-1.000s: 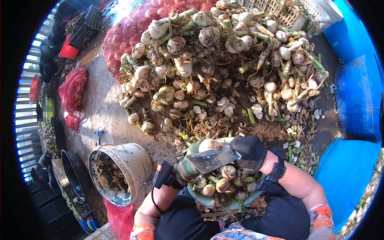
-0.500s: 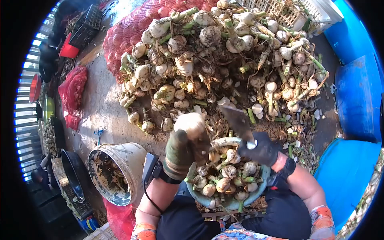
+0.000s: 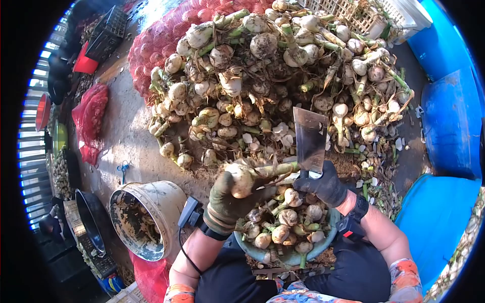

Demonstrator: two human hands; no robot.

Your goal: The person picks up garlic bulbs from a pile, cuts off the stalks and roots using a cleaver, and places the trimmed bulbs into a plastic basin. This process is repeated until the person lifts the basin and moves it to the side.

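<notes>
My left hand [image 3: 226, 198], in a dark green glove, is closed around a garlic bulb [image 3: 240, 182] whose thick stem points right. My gloved right hand [image 3: 323, 186] grips a cleaver [image 3: 310, 139] with its wide blade standing up. The tip of the stem lies against or very near the lower left edge of the blade. Just below both hands, a round basin [image 3: 331, 241] between my knees holds many garlic bulbs [image 3: 289, 217] with short stems. The cleaver's handle is mostly hidden in my right hand.
A large heap of stemmed garlic [image 3: 262, 76] lies ahead, against a red mesh sack [image 3: 151, 50]. A dirty white bucket [image 3: 169, 202] leans at my left. Blue tubs [image 3: 452, 126] line the right side. Scraps and peelings [image 3: 379, 177] cover the ground at the right.
The cleaver has turned from slanting left to nearly upright. My left hand has rotated, so the bulb now shows with its stem stretched toward the blade.
</notes>
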